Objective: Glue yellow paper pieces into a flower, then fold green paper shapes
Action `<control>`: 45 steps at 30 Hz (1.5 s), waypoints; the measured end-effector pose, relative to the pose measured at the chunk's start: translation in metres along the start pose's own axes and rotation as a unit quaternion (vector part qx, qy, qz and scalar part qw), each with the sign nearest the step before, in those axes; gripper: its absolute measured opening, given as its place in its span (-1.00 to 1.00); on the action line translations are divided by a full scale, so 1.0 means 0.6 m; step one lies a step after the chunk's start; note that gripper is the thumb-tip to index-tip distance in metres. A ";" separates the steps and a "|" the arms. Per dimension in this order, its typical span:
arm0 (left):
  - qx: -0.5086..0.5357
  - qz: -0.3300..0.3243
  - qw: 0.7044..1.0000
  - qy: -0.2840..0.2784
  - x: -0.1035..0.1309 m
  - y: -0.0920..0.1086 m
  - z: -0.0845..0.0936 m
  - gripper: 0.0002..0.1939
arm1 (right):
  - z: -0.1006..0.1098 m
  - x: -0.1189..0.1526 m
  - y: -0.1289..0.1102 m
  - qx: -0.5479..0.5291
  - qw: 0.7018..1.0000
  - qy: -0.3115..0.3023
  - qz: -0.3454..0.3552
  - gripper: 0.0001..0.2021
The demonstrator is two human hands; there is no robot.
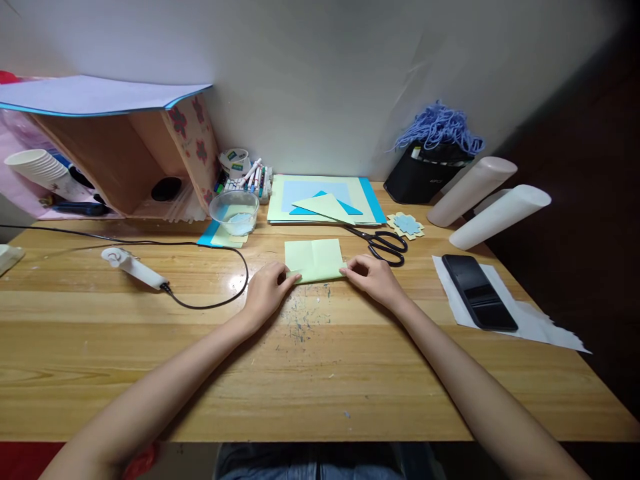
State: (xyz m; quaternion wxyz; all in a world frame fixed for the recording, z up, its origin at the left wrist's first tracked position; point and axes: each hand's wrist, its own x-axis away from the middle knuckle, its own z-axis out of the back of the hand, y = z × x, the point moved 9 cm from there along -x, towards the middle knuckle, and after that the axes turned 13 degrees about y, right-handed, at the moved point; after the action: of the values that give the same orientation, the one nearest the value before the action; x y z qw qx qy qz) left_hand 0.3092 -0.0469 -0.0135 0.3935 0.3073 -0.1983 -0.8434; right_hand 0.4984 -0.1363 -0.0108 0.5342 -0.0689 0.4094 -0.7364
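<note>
A pale yellow-green sheet of paper (313, 259) lies in the middle of the wooden table, with a crease down its centre and a fold along its near edge. My left hand (268, 288) pinches the near left corner between thumb and fingers. At the near right corner my right hand (375, 279) pinches the paper in the same way. Black-handled scissors (387, 245) lie just beyond my right hand, their blades partly under a yellow paper triangle (325, 205). Dark marks and small scraps dot the table just below the paper.
A white glue gun (135, 268) with a black cord lies at left. Behind stand a clear bowl (234, 212), markers (253, 179), a stack of coloured paper (277, 200) and an open box (193, 147). At right are a phone (477, 291), white rolls (500, 217) and a black yarn-filled container (415, 179).
</note>
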 end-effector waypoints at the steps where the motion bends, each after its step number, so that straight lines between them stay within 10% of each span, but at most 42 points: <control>1: 0.000 0.008 1.000 -0.002 0.000 -0.002 0.000 -0.68 | 0.001 0.000 0.000 0.005 1.000 0.005 -0.003 -0.80; 13: 0.042 0.083 0.996 0.003 0.001 -0.023 -0.002 -0.71 | -0.005 0.006 0.003 -0.018 0.999 0.002 -0.034 -0.84; 45: -0.088 -0.017 0.996 -0.028 -0.005 0.013 -0.011 -0.78 | -0.020 0.007 -0.009 0.109 0.993 0.022 0.043 -0.84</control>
State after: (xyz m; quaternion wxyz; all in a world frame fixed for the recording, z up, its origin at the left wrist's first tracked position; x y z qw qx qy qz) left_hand 0.3194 -0.0501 -0.0130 0.3989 0.2509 -0.1291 -0.8725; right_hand 0.4861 -0.1329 -0.0162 0.5608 0.0236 0.3404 -0.7544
